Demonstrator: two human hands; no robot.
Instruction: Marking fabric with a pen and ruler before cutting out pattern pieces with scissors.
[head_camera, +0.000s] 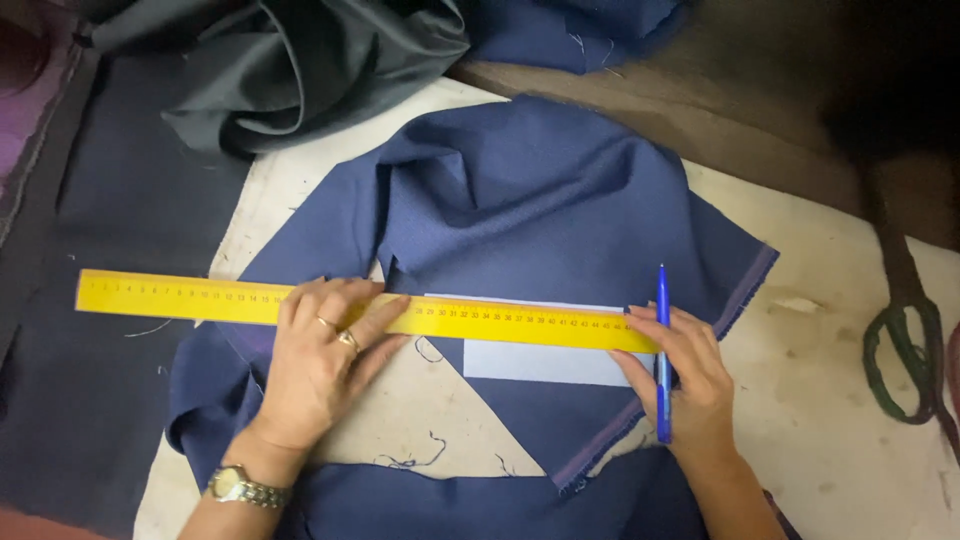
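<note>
Left hand (325, 355) flat, pressing yellow ruler (360, 311) | right hand (685, 375) gripping blue pen (662, 350) at ruler's end

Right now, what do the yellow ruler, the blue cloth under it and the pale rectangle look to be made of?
Yellow ruler: rigid, smooth, painted metal or plastic; it lies dead straight with a slight sheen. Blue cloth: matte woven fabric, shown by soft folds and a frayed edge. Pale rectangle: probably thin card or stiff interfacing; flat, crisp corners, no folds. The left hand presses the ruler.
</note>
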